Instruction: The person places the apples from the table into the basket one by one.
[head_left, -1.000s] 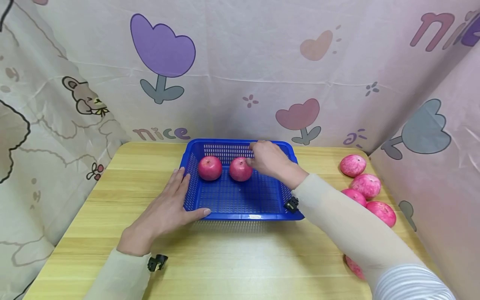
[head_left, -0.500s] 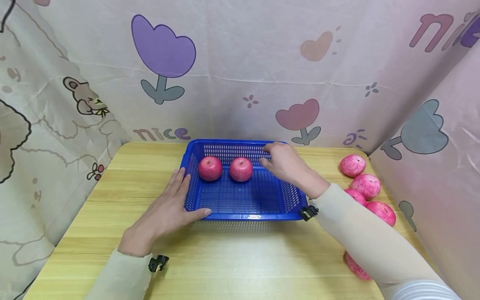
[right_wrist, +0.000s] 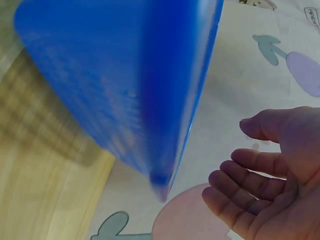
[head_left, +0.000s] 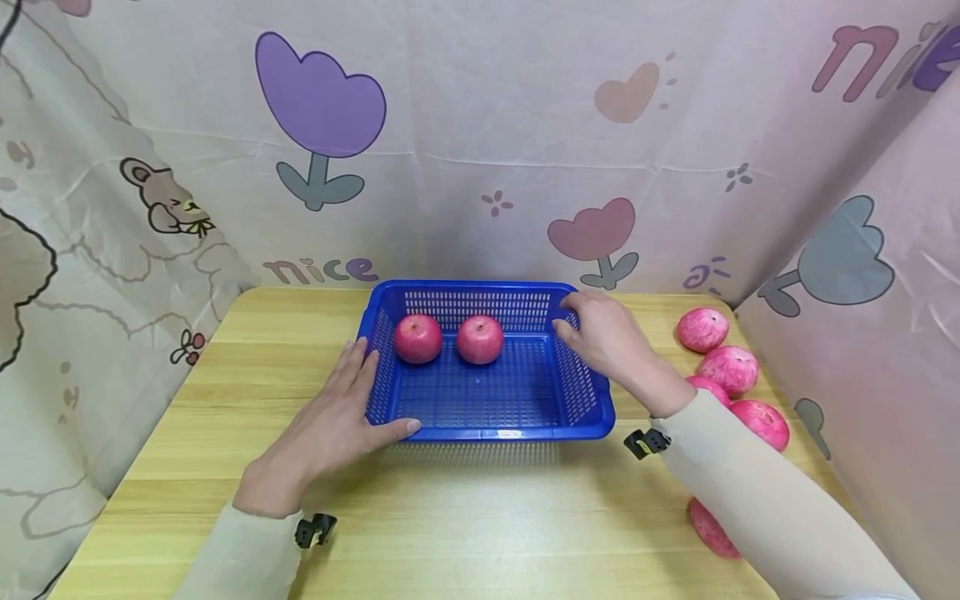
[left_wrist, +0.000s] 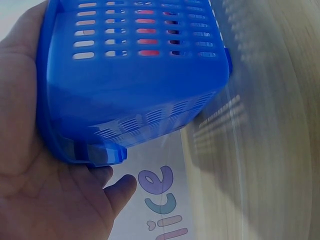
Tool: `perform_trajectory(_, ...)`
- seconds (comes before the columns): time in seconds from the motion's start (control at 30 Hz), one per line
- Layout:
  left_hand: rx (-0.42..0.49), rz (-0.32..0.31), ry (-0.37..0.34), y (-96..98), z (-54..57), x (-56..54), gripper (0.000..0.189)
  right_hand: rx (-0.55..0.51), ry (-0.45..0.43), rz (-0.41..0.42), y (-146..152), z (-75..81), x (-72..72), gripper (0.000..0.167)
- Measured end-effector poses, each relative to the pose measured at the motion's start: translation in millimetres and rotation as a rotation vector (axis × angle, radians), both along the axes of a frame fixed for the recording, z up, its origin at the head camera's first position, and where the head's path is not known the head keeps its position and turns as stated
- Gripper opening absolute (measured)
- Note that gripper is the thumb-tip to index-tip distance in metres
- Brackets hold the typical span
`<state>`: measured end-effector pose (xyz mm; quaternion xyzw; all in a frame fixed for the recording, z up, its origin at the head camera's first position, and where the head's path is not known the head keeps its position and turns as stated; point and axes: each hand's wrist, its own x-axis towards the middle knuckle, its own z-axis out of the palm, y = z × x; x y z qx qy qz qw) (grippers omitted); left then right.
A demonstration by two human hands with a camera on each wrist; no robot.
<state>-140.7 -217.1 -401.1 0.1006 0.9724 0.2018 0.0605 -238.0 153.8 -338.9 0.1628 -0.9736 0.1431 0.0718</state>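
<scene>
At ten and twelve o'clock inside the blue basket, two apples sit placed, with pink fruits left outside toward three and four, the left hand spread against the rim, the right hand loosely curved and empty.

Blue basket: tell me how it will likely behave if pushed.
The blue basket will likely slide rather than tip, being wider than tall. It is probably light for its size, given its slotted walls. The two apples inside may roll, being round with open basket floor in front.
</scene>
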Motion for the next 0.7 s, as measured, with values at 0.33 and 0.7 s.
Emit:
perform_trajectory(0.33, 0.002, 0.002, 0.004, -0.2, 0.2, 0.3, 0.129, -0.034, -0.061, -0.120, 35, 1.0, -0.8, 0.044)
perform_trajectory(0.7, 0.002, 0.001, 0.000, -0.1, 0.0, -0.3, 0.129, -0.026, -0.088, -0.219, 89, 13.4, -15.5, 0.053)
